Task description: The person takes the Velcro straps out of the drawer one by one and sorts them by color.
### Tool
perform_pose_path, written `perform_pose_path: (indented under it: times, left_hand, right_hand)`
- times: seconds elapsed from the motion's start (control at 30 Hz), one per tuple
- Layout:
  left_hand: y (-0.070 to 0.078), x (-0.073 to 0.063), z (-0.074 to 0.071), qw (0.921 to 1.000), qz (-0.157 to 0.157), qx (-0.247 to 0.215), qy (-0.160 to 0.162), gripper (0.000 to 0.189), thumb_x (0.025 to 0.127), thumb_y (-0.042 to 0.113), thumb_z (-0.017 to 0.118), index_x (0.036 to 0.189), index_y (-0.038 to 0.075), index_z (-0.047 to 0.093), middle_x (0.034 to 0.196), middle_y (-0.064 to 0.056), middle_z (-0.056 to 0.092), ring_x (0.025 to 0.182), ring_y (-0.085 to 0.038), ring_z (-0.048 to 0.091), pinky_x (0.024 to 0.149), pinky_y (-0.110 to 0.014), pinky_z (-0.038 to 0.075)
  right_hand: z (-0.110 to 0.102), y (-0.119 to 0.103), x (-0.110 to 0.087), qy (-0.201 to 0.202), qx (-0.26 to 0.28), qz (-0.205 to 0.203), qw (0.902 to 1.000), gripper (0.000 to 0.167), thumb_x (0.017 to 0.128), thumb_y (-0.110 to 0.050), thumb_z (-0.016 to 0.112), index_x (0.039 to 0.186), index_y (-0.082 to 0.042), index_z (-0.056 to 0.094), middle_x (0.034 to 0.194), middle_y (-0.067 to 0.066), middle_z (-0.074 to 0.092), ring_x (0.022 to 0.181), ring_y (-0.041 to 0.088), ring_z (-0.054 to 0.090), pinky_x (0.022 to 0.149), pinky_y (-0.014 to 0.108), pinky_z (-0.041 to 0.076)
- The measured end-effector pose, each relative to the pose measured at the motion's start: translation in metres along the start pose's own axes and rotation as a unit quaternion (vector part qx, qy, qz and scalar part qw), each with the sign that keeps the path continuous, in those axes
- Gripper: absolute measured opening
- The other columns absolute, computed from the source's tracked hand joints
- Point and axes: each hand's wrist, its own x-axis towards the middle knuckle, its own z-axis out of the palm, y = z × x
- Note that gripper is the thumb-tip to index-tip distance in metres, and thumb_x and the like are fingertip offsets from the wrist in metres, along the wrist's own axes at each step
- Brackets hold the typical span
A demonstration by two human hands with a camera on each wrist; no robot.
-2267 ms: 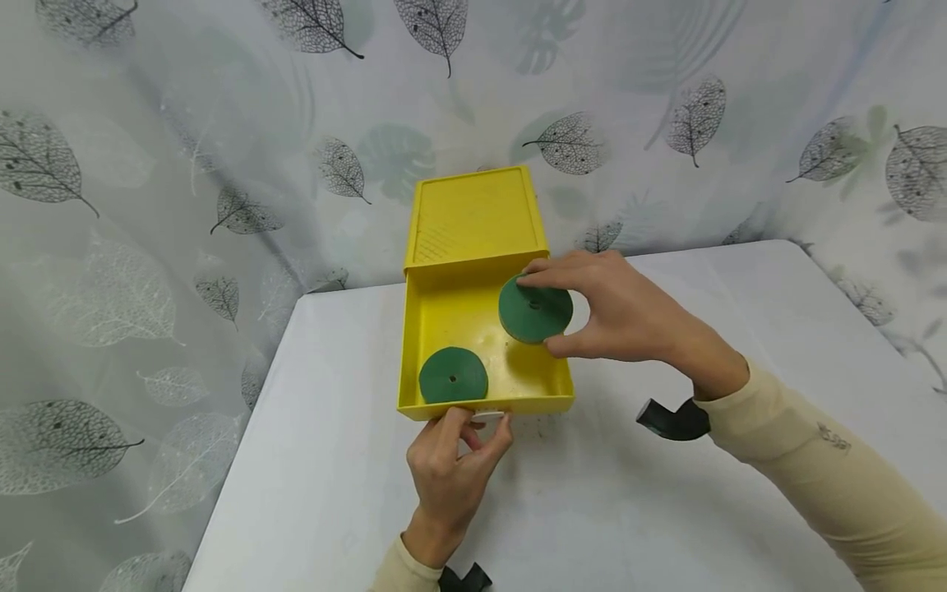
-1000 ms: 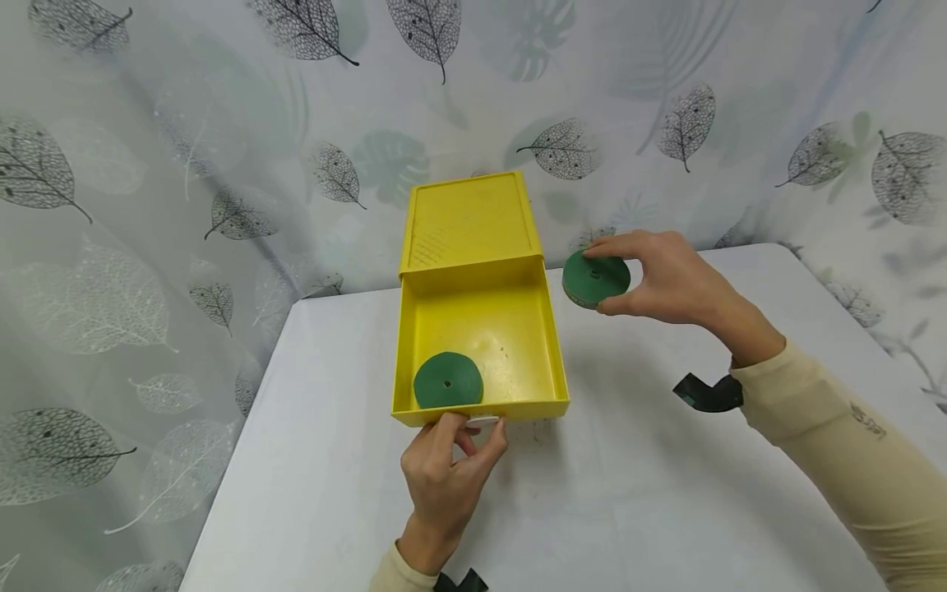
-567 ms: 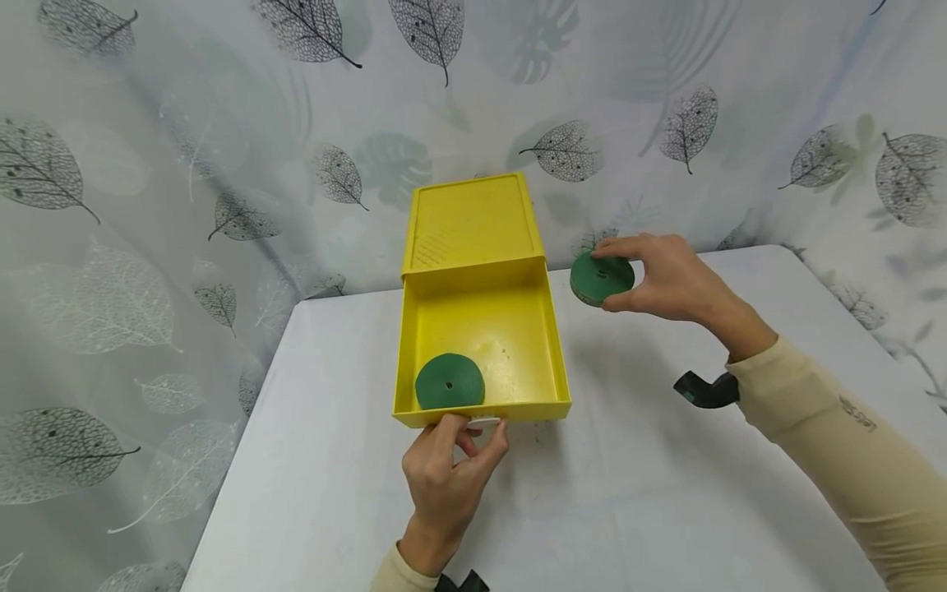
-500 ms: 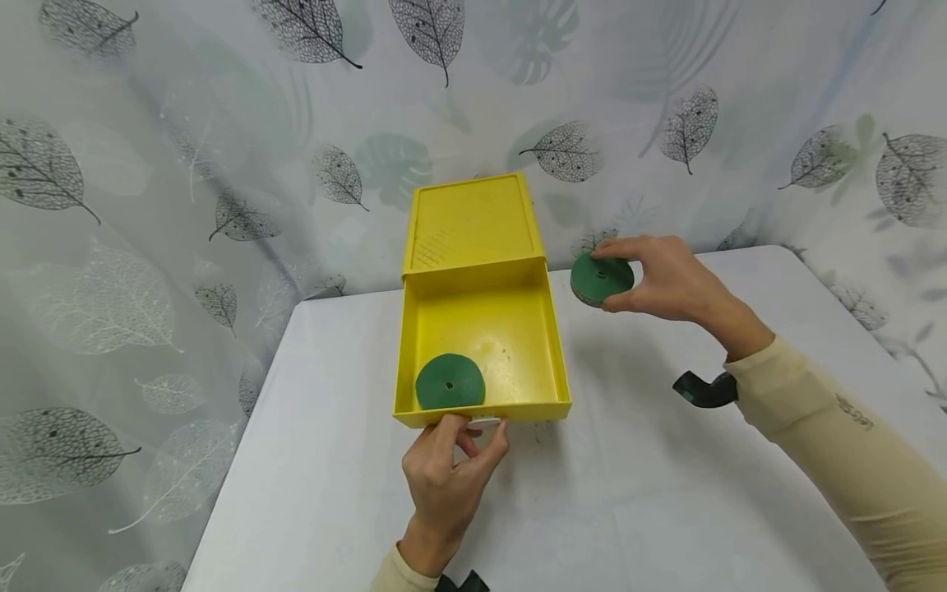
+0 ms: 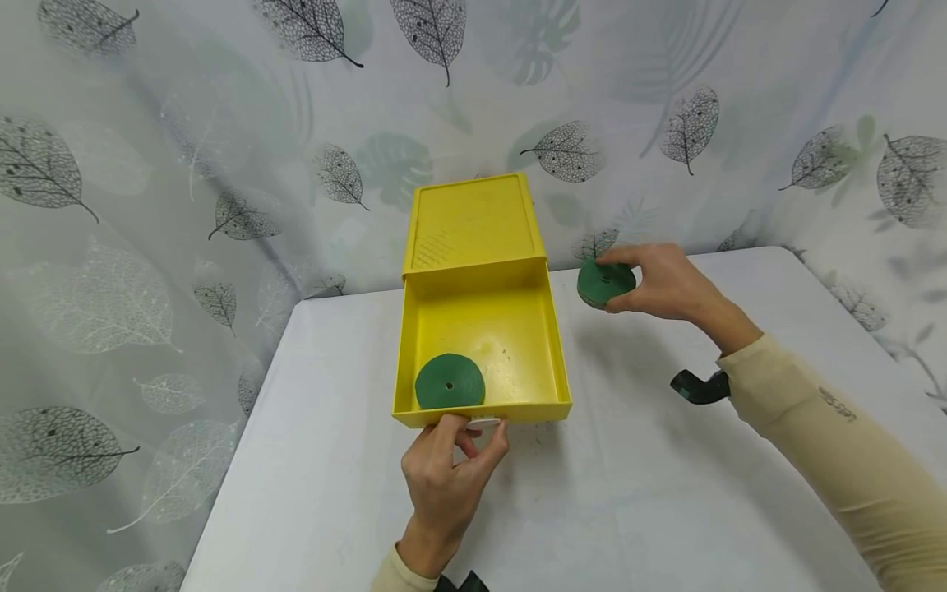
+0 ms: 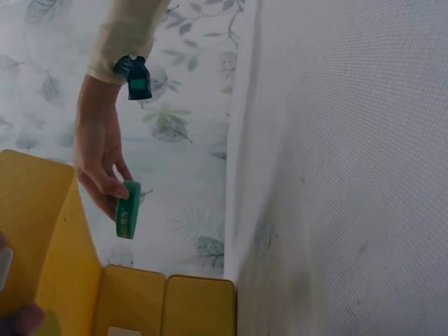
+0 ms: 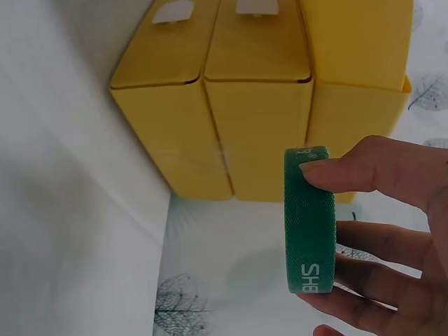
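My left hand (image 5: 447, 485) pinches the white handle (image 5: 484, 423) on the front of a pulled-out yellow drawer (image 5: 521, 341). A roll of green ribbon (image 5: 450, 381) lies flat inside, at the drawer's front left corner. To the right of the drawer, my right hand (image 5: 666, 284) holds a second roll of green ribbon (image 5: 605, 284) between thumb and fingers, above the table. Seen edge-on in the right wrist view, this roll (image 7: 309, 224) has a woven band with white letters. The left wrist view shows it raised higher than the lower drawers.
The drawer is the top one of a yellow drawer stack (image 7: 259, 133); two more drawers below are pushed in, with white handles. A white cloth covers the table (image 5: 629, 493). Leaf-patterned curtain (image 5: 473, 99) hangs right behind the stack and to the left.
My right hand has carried its ribbon roll from over the drawer out to the right, then sunk slightly. My left hand stays at the handle; the other roll has not moved.
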Motion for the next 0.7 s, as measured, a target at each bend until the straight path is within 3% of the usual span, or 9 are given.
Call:
perform_pose_path:
  times: [0.7]
  left_hand:
    - [-0.001,0.0,-0.001,1.0,0.0,-0.005,-0.004,0.03,0.089,0.028,0.082,0.09,0.003,0.066,0.065,0.001,0.063,0.051,-0.01,0.055,0.051,-0.025,0.053]
  right_hand:
    - [0.023,0.029,0.012,-0.028,0.002,0.017,0.9995,0.063,0.079,-0.015,0.09,0.133,0.005,0.066,0.126,0.025,0.065,0.099,0.036,0.061,0.084,0.05,0.055]
